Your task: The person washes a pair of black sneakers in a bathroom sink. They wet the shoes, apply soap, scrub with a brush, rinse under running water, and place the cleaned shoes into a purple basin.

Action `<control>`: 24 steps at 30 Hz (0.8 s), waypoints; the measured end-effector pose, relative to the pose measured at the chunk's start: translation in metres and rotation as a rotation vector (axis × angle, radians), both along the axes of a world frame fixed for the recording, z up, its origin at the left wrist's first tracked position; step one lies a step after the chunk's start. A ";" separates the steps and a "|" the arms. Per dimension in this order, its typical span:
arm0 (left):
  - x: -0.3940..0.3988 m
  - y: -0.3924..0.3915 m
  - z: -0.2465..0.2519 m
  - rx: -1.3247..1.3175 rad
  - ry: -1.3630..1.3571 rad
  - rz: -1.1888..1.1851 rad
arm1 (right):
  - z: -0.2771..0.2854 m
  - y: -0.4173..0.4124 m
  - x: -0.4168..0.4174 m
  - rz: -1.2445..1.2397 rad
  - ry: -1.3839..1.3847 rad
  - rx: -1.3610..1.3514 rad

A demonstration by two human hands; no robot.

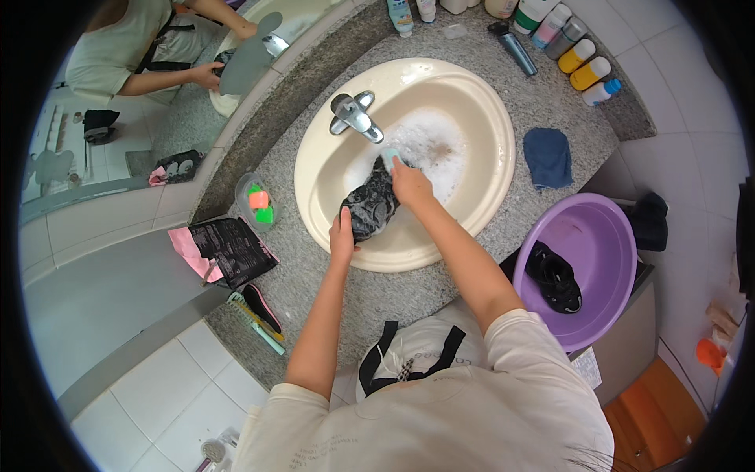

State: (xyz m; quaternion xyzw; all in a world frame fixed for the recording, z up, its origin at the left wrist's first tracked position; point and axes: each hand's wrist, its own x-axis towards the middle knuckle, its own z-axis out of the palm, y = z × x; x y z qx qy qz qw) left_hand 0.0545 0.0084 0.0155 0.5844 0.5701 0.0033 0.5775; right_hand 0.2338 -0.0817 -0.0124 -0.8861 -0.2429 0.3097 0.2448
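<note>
In the cream washbasin (492, 194), my left hand (342, 236) holds the near end of a black shoe (374, 206) streaked with soap suds. My right hand (413, 184) grips a pale blue-green scrubbing brush (390, 156) against the shoe's far end. Fingers hide most of the brush, and its bristles cannot be seen. White foam and cloudy water (436, 150) lie beyond both hands. Over the bowl's far left side reaches the chrome faucet (357, 118), close to the brush.
Right of me, a purple plastic tub (625, 265) holds another black shoe (554, 277). A folded blue cloth (547, 158) lies by the basin, with several bottles (581, 59) behind. On the left are a clear plastic container (242, 194), a black-and-pink packet (233, 251) and a comb (259, 324).
</note>
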 end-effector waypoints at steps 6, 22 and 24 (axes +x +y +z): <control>-0.004 0.007 0.021 -0.302 -0.026 -0.069 | -0.047 -0.089 -0.004 -0.306 0.219 0.336; -0.021 0.006 0.133 0.868 0.078 -0.949 | 0.007 -0.135 0.004 -0.544 0.936 0.480; -0.024 0.001 0.149 0.917 0.120 -1.062 | 0.024 -0.139 0.003 -0.637 1.221 0.696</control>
